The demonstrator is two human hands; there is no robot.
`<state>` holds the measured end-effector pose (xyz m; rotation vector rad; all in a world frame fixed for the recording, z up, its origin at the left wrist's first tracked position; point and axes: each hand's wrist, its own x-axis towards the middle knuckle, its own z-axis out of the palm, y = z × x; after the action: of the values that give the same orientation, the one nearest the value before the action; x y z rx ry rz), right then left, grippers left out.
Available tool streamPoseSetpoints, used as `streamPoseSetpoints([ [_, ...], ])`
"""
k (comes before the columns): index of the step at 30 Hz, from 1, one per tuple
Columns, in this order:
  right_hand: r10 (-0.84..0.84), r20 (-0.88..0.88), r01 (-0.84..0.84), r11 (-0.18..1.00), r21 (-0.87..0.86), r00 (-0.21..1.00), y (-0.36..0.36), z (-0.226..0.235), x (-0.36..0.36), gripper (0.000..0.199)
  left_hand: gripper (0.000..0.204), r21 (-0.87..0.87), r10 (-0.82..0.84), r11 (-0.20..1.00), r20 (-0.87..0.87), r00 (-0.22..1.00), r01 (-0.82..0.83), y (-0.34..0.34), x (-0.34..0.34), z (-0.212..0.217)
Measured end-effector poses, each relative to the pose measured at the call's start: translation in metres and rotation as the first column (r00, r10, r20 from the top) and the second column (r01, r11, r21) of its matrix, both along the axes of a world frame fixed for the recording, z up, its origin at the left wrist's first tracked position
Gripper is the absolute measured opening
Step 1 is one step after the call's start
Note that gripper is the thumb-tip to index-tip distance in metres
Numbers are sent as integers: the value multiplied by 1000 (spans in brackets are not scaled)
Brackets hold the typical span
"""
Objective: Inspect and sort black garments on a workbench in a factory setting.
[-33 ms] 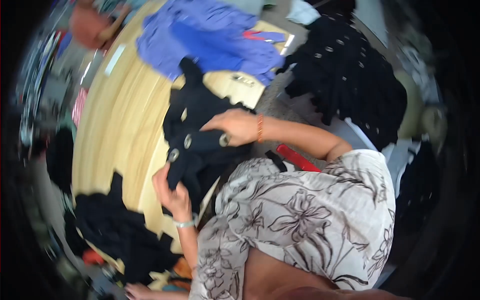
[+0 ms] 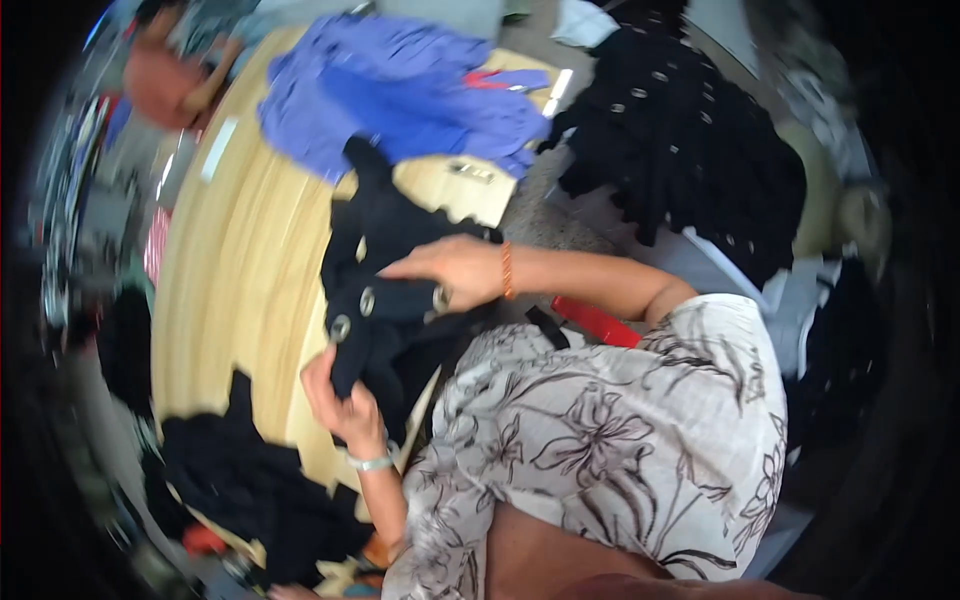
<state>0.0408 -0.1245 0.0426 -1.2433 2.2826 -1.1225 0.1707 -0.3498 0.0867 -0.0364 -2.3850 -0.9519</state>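
Observation:
A black cloth garment point(image 2: 385, 225) with metal ring eyelets lies partly on the wooden table in front of me. At its lower left edge, my left hand point(image 2: 345, 405) has the cloth between thumb and fingers, just below one eyelet. My right hand point(image 2: 455, 272) rests over the right part of the garment beside another eyelet, index finger stretched left and the other fingers bent at the cloth. Between the hands runs a strip of cloth with several eyelets. The right hand's thumb is mostly hidden, and slight blur softens the fingers.
Purple-blue garments point(image 2: 390, 100) cover the table's far end. More black cloth point(image 2: 260, 485) lies at the near left. To the right is a heap of black eyelet garments point(image 2: 680, 140). A red object point(image 2: 595, 322) lies beneath my right forearm. Another person point(image 2: 165, 80) is at the far left.
The whole view has shifted slightly, so the far end of the table sits a little lower. Both hands keep nearly the same places on the black garment.

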Motion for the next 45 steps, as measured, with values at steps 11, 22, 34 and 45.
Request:
streamPoseSetpoints([
  [11,-553,-301,162,638,-753,777,10,-20,31,38,37,-373,-886,463,-197,419,804,125,-51,108],
  [22,-982,188,422,-165,-891,14,282,61,99,29,54,-342,-807,572,-71,586,746,151,-87,45],
  [34,-676,115,637,-728,-253,-728,567,40,-15,107,48,-196,-595,742,247,765,641,124,-115,-18],
  [45,-735,-11,734,676,60,678,148,-119,-49,54,50,-438,286,898,505,814,-44,-52,18,-108],
])
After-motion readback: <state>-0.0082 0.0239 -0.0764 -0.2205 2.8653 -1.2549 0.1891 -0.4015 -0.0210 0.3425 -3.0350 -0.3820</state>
